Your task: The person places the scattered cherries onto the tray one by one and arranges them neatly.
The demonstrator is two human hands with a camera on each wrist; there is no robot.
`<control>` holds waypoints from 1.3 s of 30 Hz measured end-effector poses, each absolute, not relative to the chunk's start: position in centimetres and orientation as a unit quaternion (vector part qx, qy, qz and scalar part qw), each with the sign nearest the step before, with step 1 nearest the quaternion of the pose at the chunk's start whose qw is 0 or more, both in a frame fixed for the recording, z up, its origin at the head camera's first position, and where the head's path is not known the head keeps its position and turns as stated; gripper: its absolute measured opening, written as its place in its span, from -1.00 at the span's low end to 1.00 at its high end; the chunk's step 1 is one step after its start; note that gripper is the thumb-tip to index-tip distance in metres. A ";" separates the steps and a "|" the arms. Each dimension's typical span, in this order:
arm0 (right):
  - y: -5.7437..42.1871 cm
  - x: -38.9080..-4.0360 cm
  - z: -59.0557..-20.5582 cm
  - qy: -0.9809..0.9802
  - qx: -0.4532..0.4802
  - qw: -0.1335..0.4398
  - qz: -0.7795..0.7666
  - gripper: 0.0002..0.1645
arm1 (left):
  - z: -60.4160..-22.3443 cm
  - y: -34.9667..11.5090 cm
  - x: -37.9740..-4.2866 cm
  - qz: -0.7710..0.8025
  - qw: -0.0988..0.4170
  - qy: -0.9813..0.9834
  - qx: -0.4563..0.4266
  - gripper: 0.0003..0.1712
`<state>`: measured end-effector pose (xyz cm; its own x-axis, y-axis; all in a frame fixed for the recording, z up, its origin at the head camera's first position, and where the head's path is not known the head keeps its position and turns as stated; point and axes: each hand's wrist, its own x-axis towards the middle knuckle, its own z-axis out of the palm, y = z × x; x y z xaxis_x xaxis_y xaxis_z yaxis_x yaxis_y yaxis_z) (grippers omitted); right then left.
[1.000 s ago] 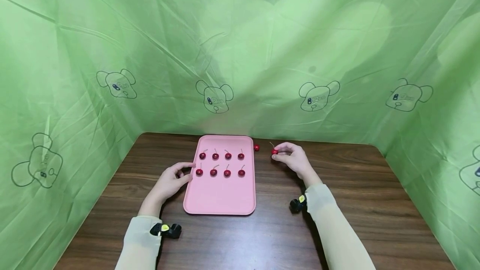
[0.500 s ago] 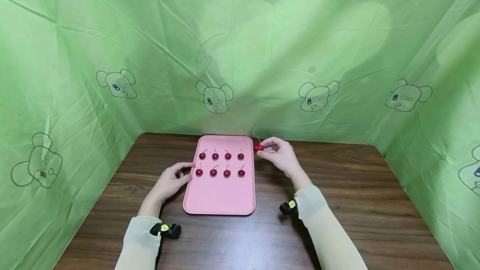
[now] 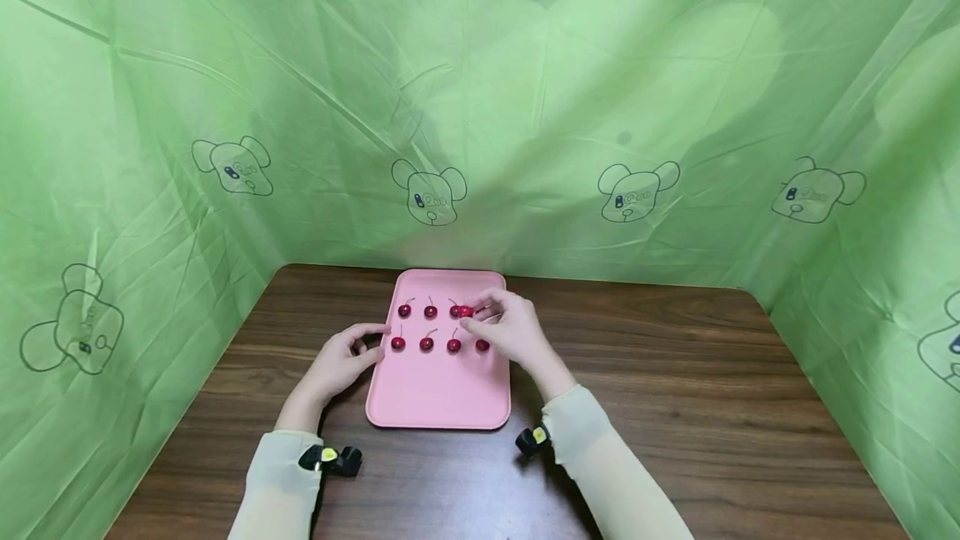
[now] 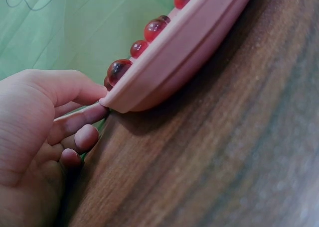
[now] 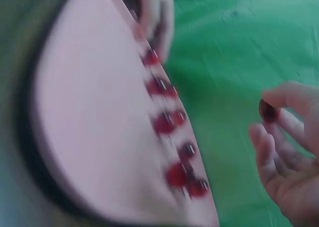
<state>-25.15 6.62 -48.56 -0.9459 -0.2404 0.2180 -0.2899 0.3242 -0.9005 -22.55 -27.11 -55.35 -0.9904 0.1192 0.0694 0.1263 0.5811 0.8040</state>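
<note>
A pink tray [image 3: 438, 394] holds red cherries with stems in two rows. In the head view, the back row shows a cherry [image 3: 405, 311] at its left end, and the right hand hides its right end. The front row includes a cherry [image 3: 427, 344] near its middle. My left hand [image 3: 341, 365] holds the tray's left rim with thumb and forefinger, as the left wrist view [image 4: 30, 122] shows from the side. Over the tray's right half, my right hand [image 3: 513, 327] pinches one cherry [image 3: 466, 312] between thumb and fingertips. In the right wrist view this cherry [image 5: 269, 111] is held above the tray.
The tray lies on a dark wooden table [image 3: 675, 373] towards its back edge. A green cloth [image 3: 525, 107] with printed bear heads surrounds the table at the back and sides. Each wrist wears a small black camera, such as the right one [image 3: 532, 440].
My right hand has carried its cherry left, from beside the tray, past another cherry near the rim, to over the back row. The left hand and tray have stayed put.
</note>
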 end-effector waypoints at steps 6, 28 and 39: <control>3.4 -22.7 -48.9 -0.812 0.175 -0.005 0.557 -0.71 | -55.3 -27.1 -22.8 -0.448 0.004 -0.891 -0.070 -0.55; -3.1 -19.9 -51.7 -0.812 0.159 -0.053 0.559 -0.74 | -55.5 -27.1 -22.7 -0.457 0.023 -0.884 -0.094 -0.55; -4.3 -19.5 -52.8 -0.838 0.174 -0.043 0.516 -0.74 | -55.6 -27.2 -22.7 -0.448 0.018 -0.889 -0.087 -0.56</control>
<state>-19.47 -4.29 -52.84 -0.9361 -0.3347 0.1077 -0.2470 0.4080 -0.8789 -22.70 -27.25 -55.57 -0.9842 0.1381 0.1108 0.1712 0.5827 0.7945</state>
